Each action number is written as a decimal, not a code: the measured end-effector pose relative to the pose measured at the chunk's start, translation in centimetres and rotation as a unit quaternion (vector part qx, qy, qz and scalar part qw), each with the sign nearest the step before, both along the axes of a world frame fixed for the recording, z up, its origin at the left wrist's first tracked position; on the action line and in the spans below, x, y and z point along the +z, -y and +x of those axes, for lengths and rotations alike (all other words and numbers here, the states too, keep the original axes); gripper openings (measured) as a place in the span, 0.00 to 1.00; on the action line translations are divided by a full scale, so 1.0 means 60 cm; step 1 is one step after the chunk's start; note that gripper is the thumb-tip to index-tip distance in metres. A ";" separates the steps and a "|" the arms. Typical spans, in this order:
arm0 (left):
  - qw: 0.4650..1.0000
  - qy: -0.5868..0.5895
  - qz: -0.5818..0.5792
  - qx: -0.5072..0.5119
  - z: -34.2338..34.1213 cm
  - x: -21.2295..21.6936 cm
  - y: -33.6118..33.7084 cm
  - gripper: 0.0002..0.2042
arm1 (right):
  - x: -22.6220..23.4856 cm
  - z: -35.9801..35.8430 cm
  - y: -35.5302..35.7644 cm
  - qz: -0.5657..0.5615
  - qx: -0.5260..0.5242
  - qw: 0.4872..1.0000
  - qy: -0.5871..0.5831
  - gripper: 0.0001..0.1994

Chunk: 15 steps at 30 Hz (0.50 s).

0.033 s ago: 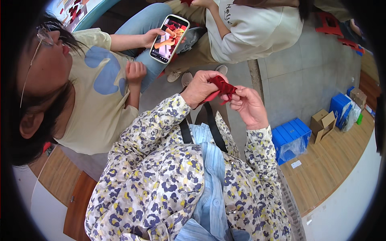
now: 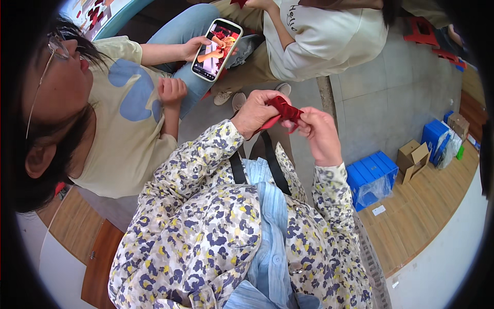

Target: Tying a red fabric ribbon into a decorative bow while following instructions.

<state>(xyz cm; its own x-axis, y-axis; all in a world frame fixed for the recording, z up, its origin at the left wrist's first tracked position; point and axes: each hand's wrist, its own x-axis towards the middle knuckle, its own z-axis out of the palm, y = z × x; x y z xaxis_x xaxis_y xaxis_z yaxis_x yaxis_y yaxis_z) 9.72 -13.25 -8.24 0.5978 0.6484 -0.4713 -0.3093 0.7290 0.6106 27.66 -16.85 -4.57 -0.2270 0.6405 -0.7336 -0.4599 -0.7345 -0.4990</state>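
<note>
Between my two hands is a piece of dark red velvet ribbon [image 2: 284, 108], bunched and folded like a bow, with a loose end hanging below. My left hand [image 2: 256, 110] pinches its left part, thumb and fingers closed on the cloth. At its right end, my right hand [image 2: 320, 132] grips the edge between thumb and curled fingers. The ribbon is held up in front of my body, above my lap, and my fingers hide some of its folds.
On my left a person [image 2: 123, 113] holds a phone [image 2: 217, 50] showing hands with red material. Another person in a white shirt [image 2: 324, 44] sits ahead. Blue crates [image 2: 373, 177] and an open cardboard box [image 2: 413, 160] stand at the right. Red pieces lie on a table [image 2: 121, 18] at far left.
My right hand has shifted slightly, its fingers curling closer around the ribbon's right end. My left hand stays in place.
</note>
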 end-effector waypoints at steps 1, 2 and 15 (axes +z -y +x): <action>1.000 -0.004 -0.018 0.003 -0.001 -0.002 0.003 0.06 | 0.006 -0.008 0.001 0.103 0.045 0.971 0.212 0.06; 0.999 -0.006 -0.035 0.005 -0.002 -0.004 0.004 0.07 | 0.012 -0.011 0.000 0.103 0.045 0.971 0.212 0.06; 0.999 -0.009 0.025 -0.043 -0.023 -0.036 0.003 0.08 | -0.049 0.005 0.009 -0.073 -0.024 0.986 -0.146 0.06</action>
<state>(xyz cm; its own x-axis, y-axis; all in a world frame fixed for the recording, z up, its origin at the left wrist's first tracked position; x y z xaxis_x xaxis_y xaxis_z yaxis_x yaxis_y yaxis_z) 8.34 -13.41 -10.42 0.6443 0.6173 -0.4515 -0.2351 0.7216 0.6512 27.98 -17.38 -7.52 -0.4139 0.5475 -0.7273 -0.6042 -0.7628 -0.2304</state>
